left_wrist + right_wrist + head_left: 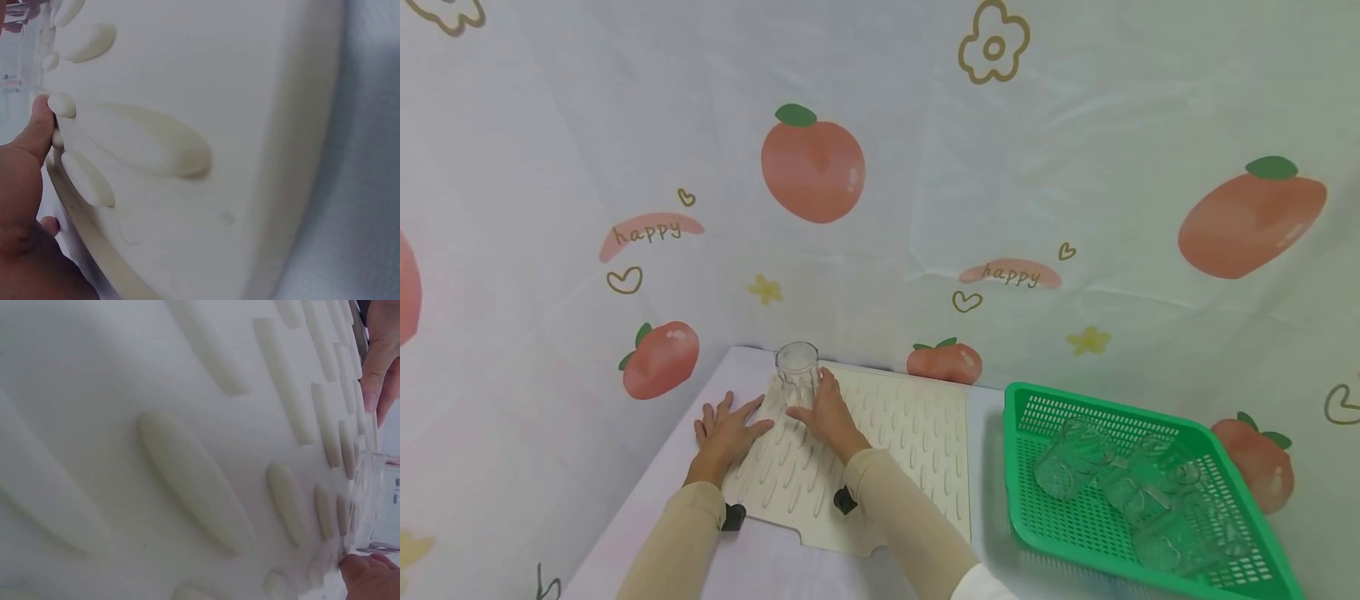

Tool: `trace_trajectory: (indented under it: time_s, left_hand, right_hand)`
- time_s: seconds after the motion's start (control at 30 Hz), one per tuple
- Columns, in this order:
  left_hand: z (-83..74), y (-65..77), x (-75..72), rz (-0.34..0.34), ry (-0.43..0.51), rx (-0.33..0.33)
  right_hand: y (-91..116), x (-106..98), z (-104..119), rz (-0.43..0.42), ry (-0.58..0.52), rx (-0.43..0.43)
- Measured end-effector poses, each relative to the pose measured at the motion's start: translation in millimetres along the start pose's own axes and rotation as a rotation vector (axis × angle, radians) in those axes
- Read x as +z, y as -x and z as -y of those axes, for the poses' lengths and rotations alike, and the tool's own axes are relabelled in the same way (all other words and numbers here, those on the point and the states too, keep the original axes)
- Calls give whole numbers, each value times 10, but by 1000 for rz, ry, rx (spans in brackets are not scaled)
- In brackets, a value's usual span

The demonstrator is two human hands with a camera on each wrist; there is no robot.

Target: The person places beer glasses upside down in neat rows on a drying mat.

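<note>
A clear drinking glass (797,367) with a ribbed side stands at the far left corner of a cream drying mat (917,450) with raised oval ridges. My right hand (831,414) holds it from the right, thumb in front and fingers behind. The right wrist view shows part of the glass (372,506) beside the thumb. My left hand (727,433) lies at the mat's left edge with its fingers spread, apart from the glass. In the left wrist view, the thumb of the left hand (28,194) touches the mat's edge.
A green plastic basket (1011,467) stands on the white table (988,500) to the right, with several clear glass mugs (1071,458) lying in it. Behind and to the left hangs a white cloth (880,275) printed with fruit.
</note>
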State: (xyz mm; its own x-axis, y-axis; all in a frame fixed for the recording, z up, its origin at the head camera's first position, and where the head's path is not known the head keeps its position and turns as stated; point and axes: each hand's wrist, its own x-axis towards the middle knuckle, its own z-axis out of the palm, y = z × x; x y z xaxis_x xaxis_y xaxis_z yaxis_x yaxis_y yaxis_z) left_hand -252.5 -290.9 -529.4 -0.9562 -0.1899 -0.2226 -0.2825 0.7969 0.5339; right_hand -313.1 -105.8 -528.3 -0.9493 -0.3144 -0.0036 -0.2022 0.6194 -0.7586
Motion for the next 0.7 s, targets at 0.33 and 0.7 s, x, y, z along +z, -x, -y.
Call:
trace_trajectory:
  time_s: [0.33, 0.7]
  left_hand:
    - [34, -11, -7, -2, 1, 21]
    - [43, 24, -9, -3, 29, 27]
  right_hand:
    - [88, -179, -21, -7, 120, -82]
    - [191, -526, -49, -42, 547, -189]
